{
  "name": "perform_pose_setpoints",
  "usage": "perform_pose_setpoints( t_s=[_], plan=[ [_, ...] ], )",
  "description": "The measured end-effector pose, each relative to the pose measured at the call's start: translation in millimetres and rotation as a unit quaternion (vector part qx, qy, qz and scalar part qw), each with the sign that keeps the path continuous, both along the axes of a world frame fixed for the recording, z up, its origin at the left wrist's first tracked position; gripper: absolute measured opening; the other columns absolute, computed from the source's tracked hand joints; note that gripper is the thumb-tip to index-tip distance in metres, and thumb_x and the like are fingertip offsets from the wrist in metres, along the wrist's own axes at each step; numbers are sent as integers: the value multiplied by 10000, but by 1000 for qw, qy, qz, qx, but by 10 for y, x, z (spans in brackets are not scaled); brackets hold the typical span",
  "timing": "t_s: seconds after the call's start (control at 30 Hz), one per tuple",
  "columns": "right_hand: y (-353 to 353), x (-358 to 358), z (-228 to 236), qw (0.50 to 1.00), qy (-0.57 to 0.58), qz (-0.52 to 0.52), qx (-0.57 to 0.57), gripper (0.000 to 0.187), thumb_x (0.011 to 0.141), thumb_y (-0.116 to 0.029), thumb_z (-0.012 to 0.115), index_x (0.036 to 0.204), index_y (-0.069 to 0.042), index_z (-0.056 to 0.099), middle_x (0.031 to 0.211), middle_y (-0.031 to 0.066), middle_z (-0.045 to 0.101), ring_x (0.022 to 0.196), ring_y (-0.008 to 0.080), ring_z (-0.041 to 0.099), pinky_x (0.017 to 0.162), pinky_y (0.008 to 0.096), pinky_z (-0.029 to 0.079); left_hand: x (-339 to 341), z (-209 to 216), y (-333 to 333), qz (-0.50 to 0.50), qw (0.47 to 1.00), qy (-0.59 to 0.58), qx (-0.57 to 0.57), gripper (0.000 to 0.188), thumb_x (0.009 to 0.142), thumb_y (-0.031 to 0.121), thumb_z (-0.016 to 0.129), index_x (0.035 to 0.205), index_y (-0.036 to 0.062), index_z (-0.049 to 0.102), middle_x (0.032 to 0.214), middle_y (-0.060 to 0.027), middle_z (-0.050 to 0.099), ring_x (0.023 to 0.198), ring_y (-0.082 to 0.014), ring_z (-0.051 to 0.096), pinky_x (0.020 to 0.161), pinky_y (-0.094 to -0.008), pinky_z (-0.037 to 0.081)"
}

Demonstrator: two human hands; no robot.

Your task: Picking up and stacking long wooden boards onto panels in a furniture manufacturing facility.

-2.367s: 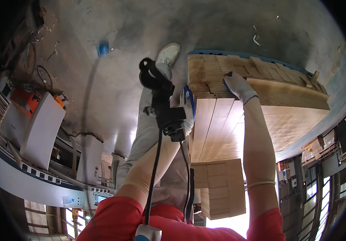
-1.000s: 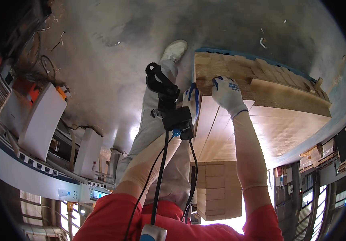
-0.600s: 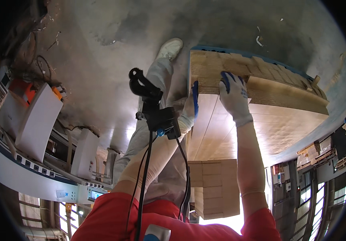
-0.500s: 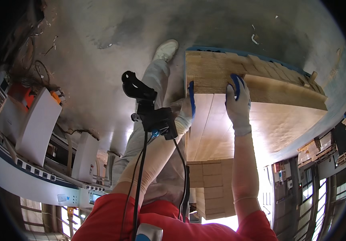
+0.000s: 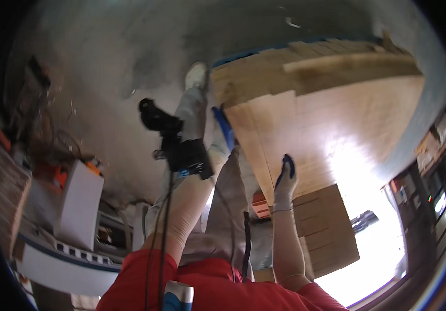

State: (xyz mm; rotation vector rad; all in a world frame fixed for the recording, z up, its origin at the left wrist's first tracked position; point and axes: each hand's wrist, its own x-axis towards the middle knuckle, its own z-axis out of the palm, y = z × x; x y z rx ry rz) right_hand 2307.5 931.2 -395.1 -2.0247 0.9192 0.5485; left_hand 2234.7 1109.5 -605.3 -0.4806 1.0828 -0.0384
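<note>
A large stack of pale wooden boards (image 5: 337, 116) lies ahead and to the right, its top smooth and its far side showing rough, stepped ends. My left hand (image 5: 222, 133), in a white glove with a blue palm, is at the stack's left edge. Its fingers stretch out flat, and contact with the wood cannot be made out. Over the near part of the top is my right hand (image 5: 286, 179), gloved alike, its fingers extended and holding nothing visible. Whether it touches the boards is unclear. A longer wooden strip (image 5: 355, 62) sits along the far edge.
A second stack of wooden pieces (image 5: 324, 223) stands nearer, right of my right forearm. A black bracket-like device (image 5: 184, 153) with cables hangs before my left forearm. Machinery with a pale panel (image 5: 80, 205) is at the left. My shoe (image 5: 197, 76) is on the grey floor (image 5: 124, 52).
My right hand has left the strip at the far edge and drawn back toward me. My left hand remains by the left edge. The whole view has shifted and tilted, with some blur.
</note>
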Motion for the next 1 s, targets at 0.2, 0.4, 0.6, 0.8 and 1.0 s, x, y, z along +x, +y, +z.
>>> perform_pose_setpoints(
  t_s=[0.2,0.4,0.6,0.8,1.0],
  plan=[
    [-752,-1730,192,991,74,69,-85,299,955,-250,566,1100,-5,655,1041,156,682,994,264,630,906,339,479,612,982,-82,-169,907,-256,290,554,1031,472,346,1448,113,411,1470,-94,445,1343,-269,419,1136,-487,293],
    [-1304,-3078,-168,960,98,-259,-36,384,967,-353,585,1175,-39,663,976,51,688,861,141,613,784,278,486,585,1076,-528,-210,952,-105,195,644,982,567,349,1466,144,395,1523,-110,375,1387,-308,364,1136,-485,292],
    [-2407,-4352,-670,825,-81,-554,77,307,979,-246,569,1236,-87,623,936,-1,653,776,73,581,679,223,479,-429,582,-1825,-339,897,-192,210,765,922,683,331,1491,172,356,1543,-92,344,1410,-351,314,1161,-552,229],
    [-3642,-4540,-1133,529,-206,-765,305,462,937,-347,623,1345,-172,493,1179,-5,594,1074,144,536,863,332,420,-1507,99,-3047,-471,819,-181,273,780,846,644,542,1419,122,451,1446,-153,470,1340,-371,432,1098,-569,355],
    [-3202,-4752,-1164,465,-315,-775,290,823,814,-306,776,1421,55,354,1357,153,514,1256,230,481,1075,333,369,-2026,354,-3082,-631,651,-177,383,791,737,627,650,1297,75,569,1321,-175,580,1235,-372,525,994,-555,444]
  ],
)
